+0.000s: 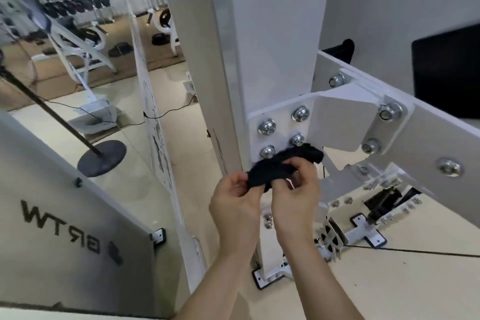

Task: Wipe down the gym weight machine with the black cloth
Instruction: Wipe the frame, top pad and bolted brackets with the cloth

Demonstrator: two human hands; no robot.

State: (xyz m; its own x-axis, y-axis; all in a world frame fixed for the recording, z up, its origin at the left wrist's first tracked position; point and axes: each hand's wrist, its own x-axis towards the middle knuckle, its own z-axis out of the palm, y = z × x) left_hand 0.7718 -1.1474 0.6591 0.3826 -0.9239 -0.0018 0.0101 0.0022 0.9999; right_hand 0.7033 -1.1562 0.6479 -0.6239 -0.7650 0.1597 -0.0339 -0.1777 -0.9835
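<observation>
Your left hand and right hand pinch bunched black cloth, long axis left-right, its far end touching bolted white steel machine post; right hand nearer.

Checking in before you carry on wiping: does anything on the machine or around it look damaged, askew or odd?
Nothing stands out. The bolts on the white upright's plate all look seated, and both hands, left hand and right hand, hold the bunched black cloth just below them. A thin black cable trails across the floor.
</observation>
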